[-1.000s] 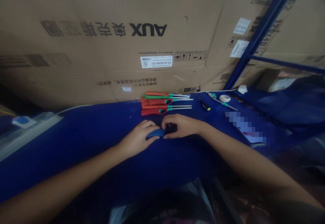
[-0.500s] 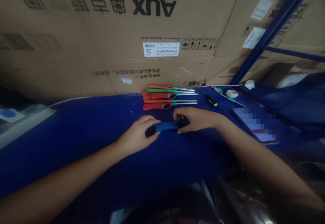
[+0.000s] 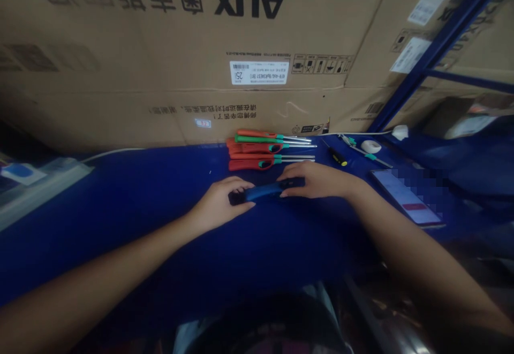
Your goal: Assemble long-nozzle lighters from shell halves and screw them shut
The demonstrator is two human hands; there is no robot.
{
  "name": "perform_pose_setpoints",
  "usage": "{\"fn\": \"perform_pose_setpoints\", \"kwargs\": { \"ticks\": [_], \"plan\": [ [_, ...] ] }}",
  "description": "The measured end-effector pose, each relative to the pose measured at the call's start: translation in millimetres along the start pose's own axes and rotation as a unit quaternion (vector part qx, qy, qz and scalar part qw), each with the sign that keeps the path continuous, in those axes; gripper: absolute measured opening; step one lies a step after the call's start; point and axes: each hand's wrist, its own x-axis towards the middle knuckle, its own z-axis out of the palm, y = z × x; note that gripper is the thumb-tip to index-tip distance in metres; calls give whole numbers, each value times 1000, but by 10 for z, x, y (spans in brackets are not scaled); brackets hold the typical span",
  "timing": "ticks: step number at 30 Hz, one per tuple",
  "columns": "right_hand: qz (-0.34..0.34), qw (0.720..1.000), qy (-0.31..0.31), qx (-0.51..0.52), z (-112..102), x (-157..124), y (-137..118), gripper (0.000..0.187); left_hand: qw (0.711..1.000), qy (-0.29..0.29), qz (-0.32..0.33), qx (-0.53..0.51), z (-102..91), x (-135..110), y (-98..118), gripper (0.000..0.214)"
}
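Note:
A slim blue object with black ends [image 3: 263,190] lies level between my two hands above the blue tabletop [image 3: 257,247]; its kind does not show clearly. My left hand [image 3: 225,200] pinches its left end with thumb and fingers. At its right end, my right hand [image 3: 309,180] is closed, thumb below and fingers above. Just beyond the hands lies a pile of long-necked lighters [image 3: 252,165], mostly with red or orange handles and one green, their metal tubes pointing right.
A screwdriver [image 3: 336,156], a white tape roll [image 3: 370,146] and a phone [image 3: 407,198] lie on the right. Behind stands a large cardboard box [image 3: 160,70]. A blue metal frame [image 3: 433,49] rises at right; a clear plastic packet [image 3: 44,188] sits at left.
Both hands still hold the blue-and-black object, which has turned slightly and shows less of its bright blue side. The whole view has shifted a little.

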Motion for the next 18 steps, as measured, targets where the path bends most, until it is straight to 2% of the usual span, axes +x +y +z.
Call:
{"fn": "perform_pose_setpoints", "kwargs": {
  "ticks": [7, 12, 18],
  "plan": [
    [-48, 991, 123, -40, 15, 36, 118, 25, 999, 28, -19, -14, 27, -7, -27, 41],
    [-29, 994, 97, -30, -5, 10, 222, 19, 999, 38, -20, -13, 39, -8, -42, 38],
    [73, 994, 82, 5, -106, -70, 236, 7, 999, 45, -21, -13, 43, -6, -52, 34]
  ]
}}
